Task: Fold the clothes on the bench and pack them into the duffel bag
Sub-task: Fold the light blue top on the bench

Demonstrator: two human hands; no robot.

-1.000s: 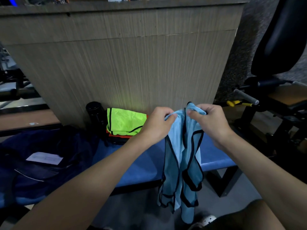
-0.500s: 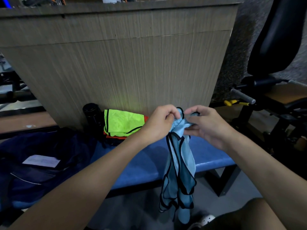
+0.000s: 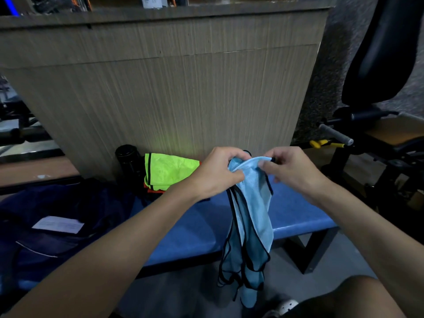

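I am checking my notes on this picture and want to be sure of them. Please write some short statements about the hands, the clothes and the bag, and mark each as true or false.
1. The left hand and the right hand both hold the blue vest at its top. True.
2. A green vest lies on the bench near the wooden wall. True.
3. The blue vest lies flat on the bench. False: it hangs from the hands, down past the bench's front edge.
4. A white paper slip lies on the bag. True.
5. The bag is at the right end of the bench. False: it is at the left.
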